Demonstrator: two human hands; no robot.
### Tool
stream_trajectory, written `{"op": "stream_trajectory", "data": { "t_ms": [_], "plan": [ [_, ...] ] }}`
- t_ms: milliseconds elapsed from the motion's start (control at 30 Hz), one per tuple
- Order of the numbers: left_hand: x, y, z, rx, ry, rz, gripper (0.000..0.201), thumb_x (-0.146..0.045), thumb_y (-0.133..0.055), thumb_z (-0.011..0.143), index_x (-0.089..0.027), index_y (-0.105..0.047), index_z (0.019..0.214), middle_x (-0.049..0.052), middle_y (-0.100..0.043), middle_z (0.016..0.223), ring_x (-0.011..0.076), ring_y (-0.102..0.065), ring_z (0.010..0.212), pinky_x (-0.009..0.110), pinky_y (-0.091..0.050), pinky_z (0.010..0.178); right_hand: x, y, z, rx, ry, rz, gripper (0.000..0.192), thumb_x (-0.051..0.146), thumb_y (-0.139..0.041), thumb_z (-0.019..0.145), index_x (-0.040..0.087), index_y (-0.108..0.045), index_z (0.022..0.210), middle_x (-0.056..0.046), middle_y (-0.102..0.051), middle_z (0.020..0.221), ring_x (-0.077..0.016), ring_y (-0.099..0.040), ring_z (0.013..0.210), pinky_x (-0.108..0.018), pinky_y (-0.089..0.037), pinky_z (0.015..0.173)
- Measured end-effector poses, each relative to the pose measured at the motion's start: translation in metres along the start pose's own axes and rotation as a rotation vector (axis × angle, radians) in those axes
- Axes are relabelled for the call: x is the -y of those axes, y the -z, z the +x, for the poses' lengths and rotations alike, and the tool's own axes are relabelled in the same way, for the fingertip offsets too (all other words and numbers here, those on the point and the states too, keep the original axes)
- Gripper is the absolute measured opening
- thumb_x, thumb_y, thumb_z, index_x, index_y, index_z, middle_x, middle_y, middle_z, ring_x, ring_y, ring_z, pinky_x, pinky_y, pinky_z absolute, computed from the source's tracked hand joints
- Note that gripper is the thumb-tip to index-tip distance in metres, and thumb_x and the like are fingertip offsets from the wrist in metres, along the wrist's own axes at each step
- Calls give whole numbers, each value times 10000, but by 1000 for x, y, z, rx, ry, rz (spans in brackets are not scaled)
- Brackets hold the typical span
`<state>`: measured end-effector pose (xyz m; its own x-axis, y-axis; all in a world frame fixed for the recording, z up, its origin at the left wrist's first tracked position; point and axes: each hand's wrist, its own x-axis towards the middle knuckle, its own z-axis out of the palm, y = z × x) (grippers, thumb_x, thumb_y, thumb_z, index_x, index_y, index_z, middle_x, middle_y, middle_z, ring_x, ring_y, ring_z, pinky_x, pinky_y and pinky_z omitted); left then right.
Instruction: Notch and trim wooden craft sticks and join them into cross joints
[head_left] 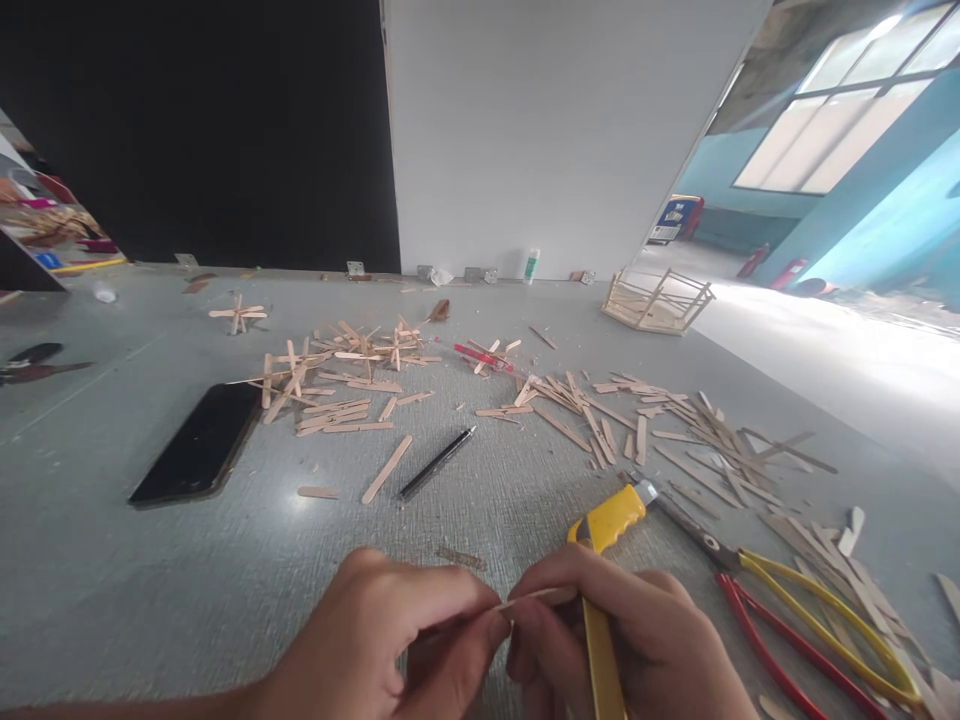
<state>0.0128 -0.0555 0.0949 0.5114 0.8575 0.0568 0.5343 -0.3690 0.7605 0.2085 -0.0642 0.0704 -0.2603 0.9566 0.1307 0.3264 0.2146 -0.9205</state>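
Close to the table's near edge, my left hand (397, 630) and my right hand (637, 625) meet fingertip to fingertip. A thin, pale wooden craft stick (547, 597) is pinched between them, with part of it hidden by my fingers. A yellow utility knife (611, 520) runs under my right index finger; I cannot tell whether that hand grips it or it lies on the table. Right of my right hand are pliers (712, 545) with one yellow and one red handle. A black pen (437, 463) lies beyond my hands.
Loose craft sticks (349, 412) spread across the grey table (247, 560). A black phone (199, 445) lies at left. Near the back panel (525, 130) stand a small stick-built frame (660, 302) and a small white-and-green bottle (532, 266). A red pen (484, 357) lies among sticks.
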Motion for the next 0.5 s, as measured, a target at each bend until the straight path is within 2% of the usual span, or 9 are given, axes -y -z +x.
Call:
{"op": "stream_trajectory", "data": {
  "t_ms": [100, 300, 400, 500],
  "plan": [
    [2, -3, 1, -14, 20, -70, 391, -364, -451, 1029, -238, -763, 830, 5, -702, 602, 136, -576, 480, 215, -448, 485, -3, 1, 1, -3, 48, -16, 249, 345, -613, 992, 215, -652, 783, 9, -683, 547, -101, -598, 391, -167, -467, 381],
    [0, -7, 1, -5, 48, -288, 342, -387, -492, 1015, -283, -790, 883, 11, -757, 750, 154, -635, 596, 251, -478, 592, -10, 5, 0, -70, 295, -128, 102, 263, -616, 1019, 249, -679, 940, 50, -685, 582, -92, -629, 460, -147, -528, 473],
    [-1, 0, 2, 23, 191, -422, 316, -490, -538, 984, -270, -765, 994, 9, -711, 742, 149, -600, 582, 251, -439, 534, -15, 9, 1, -114, 392, -158, 63, 266, -617, 1030, 281, -676, 1046, 52, -705, 662, -90, -674, 528, -141, -574, 570],
    [2, 8, 8, 195, 395, -690, 363, -552, -583, 958, -225, -649, 1102, -36, -629, 681, 119, -573, 546, 220, -435, 506, -20, 16, 5, -96, 512, -217, 119, 245, -615, 1033, 267, -667, 1138, 28, -721, 741, -92, -703, 586, -142, -593, 638]
  ]
}}
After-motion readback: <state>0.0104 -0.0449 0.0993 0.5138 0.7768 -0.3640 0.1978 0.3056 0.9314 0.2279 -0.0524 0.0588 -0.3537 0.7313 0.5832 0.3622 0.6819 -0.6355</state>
